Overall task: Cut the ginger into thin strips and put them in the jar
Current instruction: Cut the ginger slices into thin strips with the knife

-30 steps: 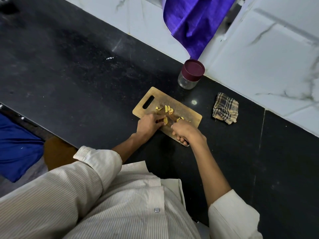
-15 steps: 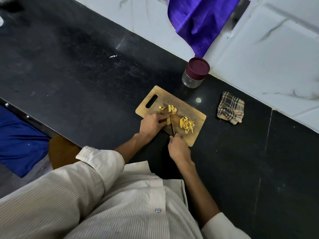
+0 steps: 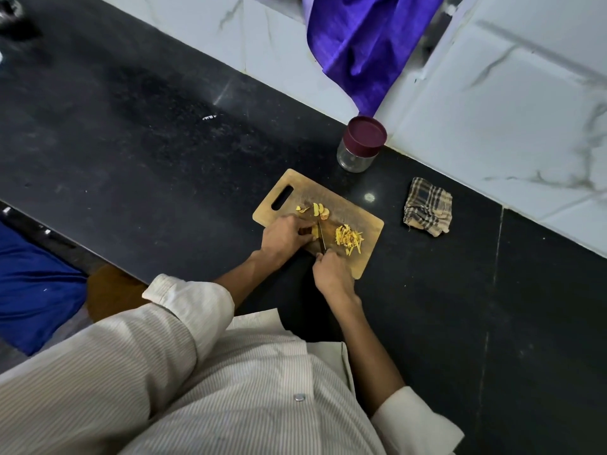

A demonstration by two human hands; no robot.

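A wooden cutting board (image 3: 368, 251) lies on the black counter. My left hand (image 3: 285, 237) pinches a ginger slice (image 3: 314, 232) against the board. My right hand (image 3: 332, 273) grips a knife (image 3: 322, 237) by its handle, the blade standing just right of that slice. A pile of thin ginger strips (image 3: 348, 239) lies to the right of the blade. A few uncut ginger slices (image 3: 320, 210) sit further back on the board. The glass jar (image 3: 359, 144) with its maroon lid on stands behind the board, by the wall.
A folded checked cloth (image 3: 427, 211) lies on the counter to the right of the board. A purple cloth (image 3: 364, 44) hangs over the marble wall above the jar. The counter's front edge runs at the left, with blue fabric (image 3: 29, 290) below it.
My right hand drew back off the board toward me, uncovering the pile of strips. The knife blade now stands beside the slice under my left hand.
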